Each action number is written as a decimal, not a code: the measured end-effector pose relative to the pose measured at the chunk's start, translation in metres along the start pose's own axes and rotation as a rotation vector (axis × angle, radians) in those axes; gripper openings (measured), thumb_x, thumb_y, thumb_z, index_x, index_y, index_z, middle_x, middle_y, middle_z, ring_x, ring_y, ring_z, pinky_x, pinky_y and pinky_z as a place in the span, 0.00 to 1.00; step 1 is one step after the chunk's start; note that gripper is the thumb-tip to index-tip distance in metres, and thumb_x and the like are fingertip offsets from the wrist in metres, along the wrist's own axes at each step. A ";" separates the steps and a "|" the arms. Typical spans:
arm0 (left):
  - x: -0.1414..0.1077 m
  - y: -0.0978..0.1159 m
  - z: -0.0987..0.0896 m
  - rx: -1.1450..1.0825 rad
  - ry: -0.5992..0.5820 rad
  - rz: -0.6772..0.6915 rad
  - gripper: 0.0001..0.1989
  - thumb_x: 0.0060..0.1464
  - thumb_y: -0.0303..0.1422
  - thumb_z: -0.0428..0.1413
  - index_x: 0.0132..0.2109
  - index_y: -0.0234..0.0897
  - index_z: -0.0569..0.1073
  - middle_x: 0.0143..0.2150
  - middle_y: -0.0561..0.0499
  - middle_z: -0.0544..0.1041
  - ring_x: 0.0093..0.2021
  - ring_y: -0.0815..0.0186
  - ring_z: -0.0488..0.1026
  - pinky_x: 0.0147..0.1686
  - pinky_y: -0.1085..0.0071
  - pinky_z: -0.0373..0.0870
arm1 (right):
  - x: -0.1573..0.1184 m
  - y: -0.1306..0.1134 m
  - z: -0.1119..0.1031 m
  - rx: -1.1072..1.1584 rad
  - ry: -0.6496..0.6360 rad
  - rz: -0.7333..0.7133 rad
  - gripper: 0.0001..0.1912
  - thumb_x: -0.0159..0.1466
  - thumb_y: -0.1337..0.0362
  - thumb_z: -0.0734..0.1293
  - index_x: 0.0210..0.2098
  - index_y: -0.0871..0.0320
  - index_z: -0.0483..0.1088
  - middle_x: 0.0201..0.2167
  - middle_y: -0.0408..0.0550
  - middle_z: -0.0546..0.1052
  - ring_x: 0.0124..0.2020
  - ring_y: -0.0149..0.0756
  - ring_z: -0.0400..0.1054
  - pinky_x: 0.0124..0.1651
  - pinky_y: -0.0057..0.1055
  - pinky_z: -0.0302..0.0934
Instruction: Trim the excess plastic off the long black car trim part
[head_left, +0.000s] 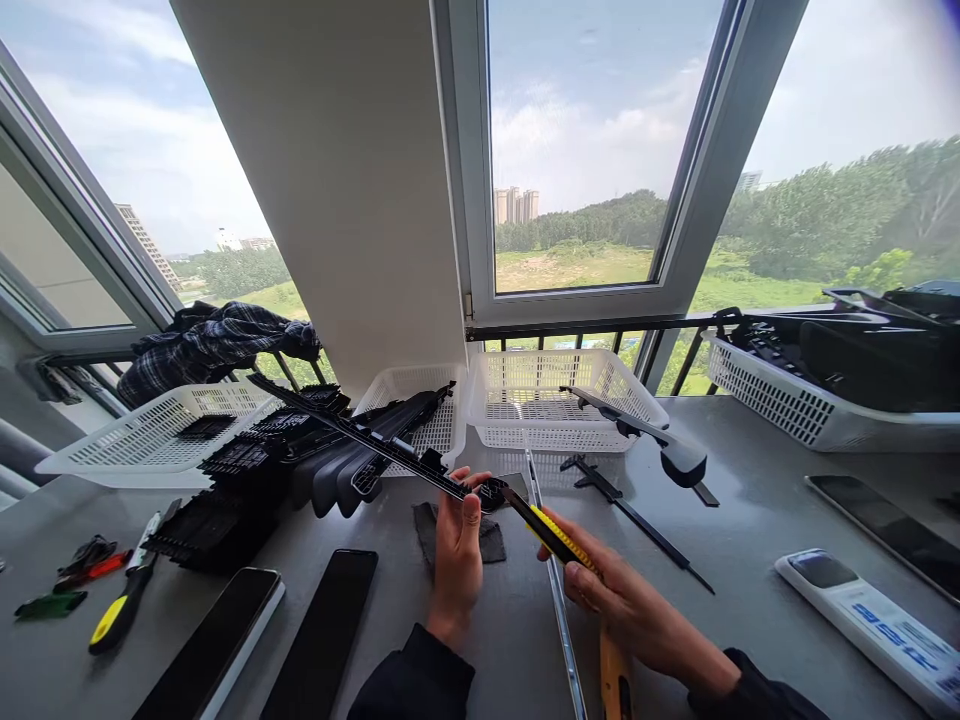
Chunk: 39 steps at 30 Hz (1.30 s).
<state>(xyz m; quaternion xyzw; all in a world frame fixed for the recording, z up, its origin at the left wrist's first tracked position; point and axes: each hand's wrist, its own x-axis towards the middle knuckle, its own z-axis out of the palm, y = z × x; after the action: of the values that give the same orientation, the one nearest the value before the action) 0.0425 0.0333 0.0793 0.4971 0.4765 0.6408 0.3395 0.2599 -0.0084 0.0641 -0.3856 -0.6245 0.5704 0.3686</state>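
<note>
A long black plastic trim piece (375, 443) slants across the middle, its near end gripped by my left hand (459, 560). My right hand (630, 595) is wrapped round a yellow and black utility knife (556, 535). The knife's tip is at the near end of the trim piece, where contact is hard to make out. Beneath my left hand lies a dark cloth (491, 540). A metal ruler-like strip (564, 630) runs under the knife, and a second yellow tool (616, 675) lies partly hidden below my right hand.
White baskets (495, 437) line the back, several black parts (225, 510) piled at left. A caliper (637, 520) and a curved trim piece (637, 428) lie right of centre. Phones (322, 630), a white device (862, 620) and a yellow-black handled tool (124, 600) rest on the grey table.
</note>
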 end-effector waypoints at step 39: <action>-0.008 0.013 0.007 -0.061 -0.185 -0.267 0.38 0.67 0.59 0.43 0.26 0.35 0.80 0.37 0.38 0.84 0.38 0.56 0.79 0.37 0.64 0.75 | 0.000 -0.022 0.005 -0.547 0.136 -0.070 0.26 0.74 0.44 0.58 0.42 0.55 0.79 0.35 0.49 0.81 0.36 0.42 0.73 0.41 0.34 0.62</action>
<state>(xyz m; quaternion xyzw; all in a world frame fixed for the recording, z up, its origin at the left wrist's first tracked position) 0.0523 0.0239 0.0893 0.4757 0.4855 0.5554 0.4791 0.2536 -0.0113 0.0856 -0.4863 -0.7421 0.3403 0.3116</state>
